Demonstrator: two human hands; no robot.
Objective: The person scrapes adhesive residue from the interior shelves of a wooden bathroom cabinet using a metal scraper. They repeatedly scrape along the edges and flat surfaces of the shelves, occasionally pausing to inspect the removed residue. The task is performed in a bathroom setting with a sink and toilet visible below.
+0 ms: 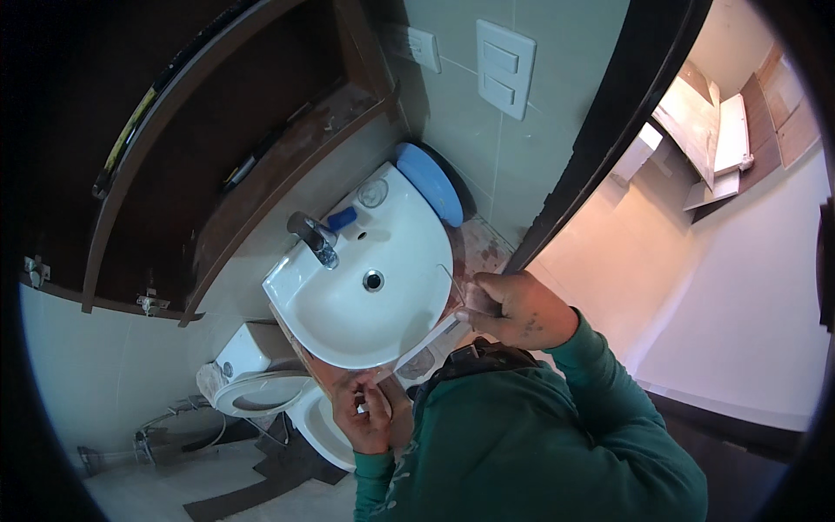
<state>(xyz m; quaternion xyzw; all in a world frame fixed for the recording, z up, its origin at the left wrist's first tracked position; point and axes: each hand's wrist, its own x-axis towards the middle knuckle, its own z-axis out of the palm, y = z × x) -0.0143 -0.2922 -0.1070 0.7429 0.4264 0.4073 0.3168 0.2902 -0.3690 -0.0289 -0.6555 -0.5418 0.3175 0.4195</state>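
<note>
My right hand (526, 311) is closed, thumb and fingers pinching one end of a thin, pale translucent strip (424, 342) beside the sink's near right edge. The strip runs down-left along the front of the white sink (304, 335) to my left hand (364, 418). There my fingers are curled together at its other end. What the strip is made of I cannot make out. A fine, wire-like line shows near my right fingertips. The sink has a chrome faucet (314, 239), a small blue block (343, 217) and a round clear dish (373, 193) on its rim.
A brown open cabinet (196, 300) hangs at the upper left, with a yellow-black tool (130, 135) along its edge. A blue basin (432, 184) leans behind the sink. The toilet (257, 348) stands lower left. A dark door frame (600, 139) rises on the right.
</note>
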